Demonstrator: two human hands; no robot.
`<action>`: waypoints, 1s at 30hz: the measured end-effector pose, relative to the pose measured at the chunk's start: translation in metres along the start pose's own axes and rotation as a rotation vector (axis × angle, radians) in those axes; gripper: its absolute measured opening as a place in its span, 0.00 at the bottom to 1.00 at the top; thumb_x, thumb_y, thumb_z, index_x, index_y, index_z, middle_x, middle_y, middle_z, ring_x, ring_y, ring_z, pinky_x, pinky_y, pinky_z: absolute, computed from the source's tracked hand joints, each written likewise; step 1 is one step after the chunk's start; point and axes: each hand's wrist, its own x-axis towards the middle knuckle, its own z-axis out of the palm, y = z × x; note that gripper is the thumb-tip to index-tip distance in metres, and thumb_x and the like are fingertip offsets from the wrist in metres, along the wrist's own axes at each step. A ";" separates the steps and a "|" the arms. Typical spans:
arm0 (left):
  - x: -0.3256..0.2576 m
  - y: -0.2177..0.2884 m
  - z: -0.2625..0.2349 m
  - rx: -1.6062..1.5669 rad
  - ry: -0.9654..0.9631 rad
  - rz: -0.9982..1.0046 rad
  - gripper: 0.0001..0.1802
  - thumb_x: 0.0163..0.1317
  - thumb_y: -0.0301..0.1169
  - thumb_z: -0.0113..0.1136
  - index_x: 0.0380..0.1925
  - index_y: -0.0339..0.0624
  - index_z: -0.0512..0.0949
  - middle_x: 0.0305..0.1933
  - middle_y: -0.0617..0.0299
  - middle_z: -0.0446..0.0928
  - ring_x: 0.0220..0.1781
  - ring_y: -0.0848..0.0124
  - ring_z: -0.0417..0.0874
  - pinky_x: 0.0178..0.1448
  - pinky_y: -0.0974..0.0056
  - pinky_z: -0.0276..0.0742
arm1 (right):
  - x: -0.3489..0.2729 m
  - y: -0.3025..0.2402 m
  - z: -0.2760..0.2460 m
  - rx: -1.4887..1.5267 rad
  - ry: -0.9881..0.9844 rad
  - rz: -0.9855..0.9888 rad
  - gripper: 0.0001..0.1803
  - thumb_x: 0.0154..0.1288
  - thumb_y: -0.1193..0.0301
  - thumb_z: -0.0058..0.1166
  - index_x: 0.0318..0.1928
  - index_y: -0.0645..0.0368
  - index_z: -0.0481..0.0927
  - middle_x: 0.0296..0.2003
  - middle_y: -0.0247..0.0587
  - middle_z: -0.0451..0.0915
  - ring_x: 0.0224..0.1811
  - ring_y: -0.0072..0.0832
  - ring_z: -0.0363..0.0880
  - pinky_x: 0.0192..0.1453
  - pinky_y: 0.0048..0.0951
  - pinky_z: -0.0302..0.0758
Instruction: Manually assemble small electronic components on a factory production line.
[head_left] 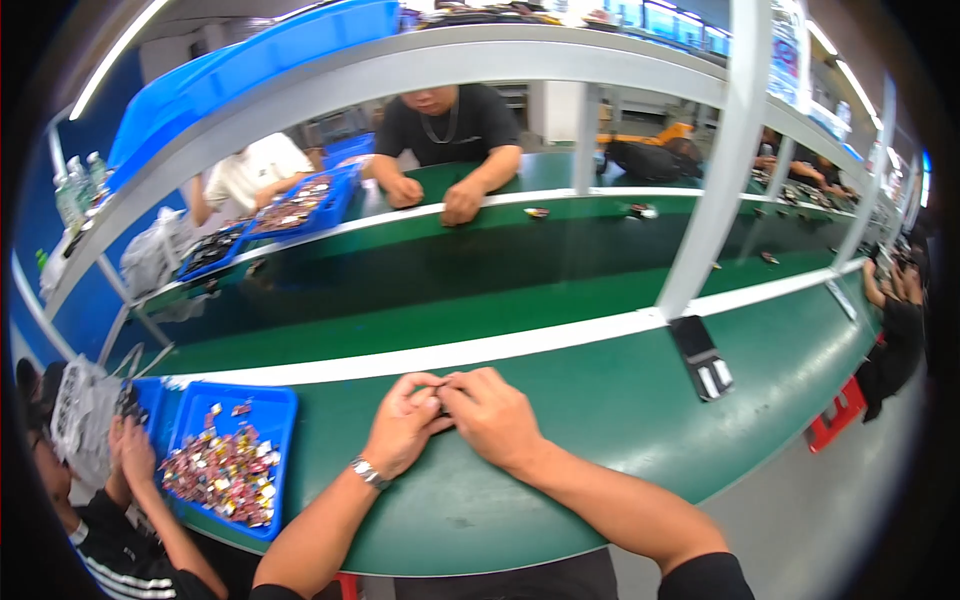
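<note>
Both of my hands meet over the green tabletop (345,440), close to the white rail. My left hand (402,425) has its thumb and fingers pinched around a small dark piece (443,411), which the fingers mostly cover. From the other side, my right hand (488,412) presses its curled fingers on the same piece. What kind of part it is cannot be made out. Left of my hands sits a blue tray (290,420) holding a heap of small red, yellow and silver parts (228,470).
A black case with white pieces (702,358) lies by a white post (705,180). Beyond the white rail (480,350) runs a dark green conveyor belt (450,270) with scattered small parts. Co-workers sit left (130,500), opposite (445,140) and far right (900,320). A shelf beam (480,55) spans overhead.
</note>
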 end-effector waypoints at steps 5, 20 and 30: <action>-0.002 0.004 0.002 0.027 0.087 0.005 0.13 0.74 0.25 0.52 0.56 0.43 0.67 0.59 0.52 0.78 0.58 0.64 0.81 0.61 0.56 0.82 | 0.001 0.003 0.007 0.018 -0.030 -0.039 0.11 0.52 0.75 0.62 0.39 0.61 0.81 0.45 0.39 0.80 0.47 0.35 0.81 0.45 0.34 0.82; 0.007 0.009 0.007 0.146 0.233 0.073 0.22 0.71 0.23 0.53 0.63 0.39 0.64 0.68 0.46 0.72 0.66 0.56 0.77 0.66 0.51 0.79 | 0.055 0.118 0.035 0.017 0.238 0.245 0.15 0.54 0.75 0.67 0.42 0.60 0.79 0.47 0.47 0.80 0.46 0.49 0.80 0.51 0.44 0.78; 0.008 0.006 0.005 0.285 0.109 0.114 0.11 0.71 0.25 0.55 0.51 0.35 0.75 0.56 0.50 0.80 0.58 0.61 0.83 0.60 0.55 0.84 | 0.063 0.169 0.029 -0.292 0.043 0.529 0.44 0.55 0.55 0.71 0.67 0.62 0.67 0.56 0.54 0.75 0.58 0.49 0.73 0.58 0.47 0.75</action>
